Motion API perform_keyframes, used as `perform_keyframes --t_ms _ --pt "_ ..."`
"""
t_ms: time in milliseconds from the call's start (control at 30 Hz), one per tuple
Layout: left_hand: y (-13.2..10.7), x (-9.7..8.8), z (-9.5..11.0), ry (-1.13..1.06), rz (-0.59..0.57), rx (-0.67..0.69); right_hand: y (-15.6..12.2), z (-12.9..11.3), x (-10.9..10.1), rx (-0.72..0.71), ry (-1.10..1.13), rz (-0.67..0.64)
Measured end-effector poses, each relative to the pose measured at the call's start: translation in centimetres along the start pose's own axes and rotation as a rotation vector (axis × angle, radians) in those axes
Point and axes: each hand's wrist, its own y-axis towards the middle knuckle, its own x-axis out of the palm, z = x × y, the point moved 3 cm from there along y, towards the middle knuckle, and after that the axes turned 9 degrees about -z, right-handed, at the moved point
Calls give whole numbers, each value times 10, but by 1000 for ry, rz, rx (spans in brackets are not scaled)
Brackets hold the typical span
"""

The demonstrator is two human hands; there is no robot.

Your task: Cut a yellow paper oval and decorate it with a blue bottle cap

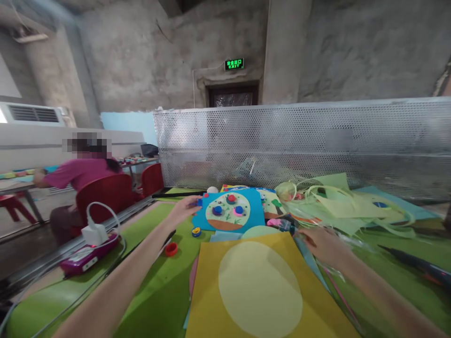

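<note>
**Blue card (228, 210) sits nearer your L hand (181, 209)**

L to R: your L fingers are part-curled at the card's left edge by a blue bit (199, 202); can't tell if they've got hold of either. Card's fwd, past the yellow card (207, 281), btwn both hands, looks longer L-R. Your R hand (326, 246) is farther off, loosely curled nr the pink-and-dark item (284, 225); can't tell its grip tbh.

a bright blue card (257, 209) lies face up, its pale oval panel (228, 217) bearing a red round piece (231, 198) above two blue round pieces (217, 211), with green sprigs (237, 221) and a brown strip (223, 226) below. near its lower right corner sits a dark, blurred item (287, 226).
</note>
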Motion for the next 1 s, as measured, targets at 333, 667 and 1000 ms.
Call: perform_keyframes --t_ms 333,667,1000 --pt "-71 82 119 266 -179 588 -32 -113 -19 -373 817 -175" --pt "-98 124 131 627 -39 889 -58 -140 11 -323 1177 -441" --pt "-108 119 128 610 -16 785 -69 -158 24 -252 1333 -375"
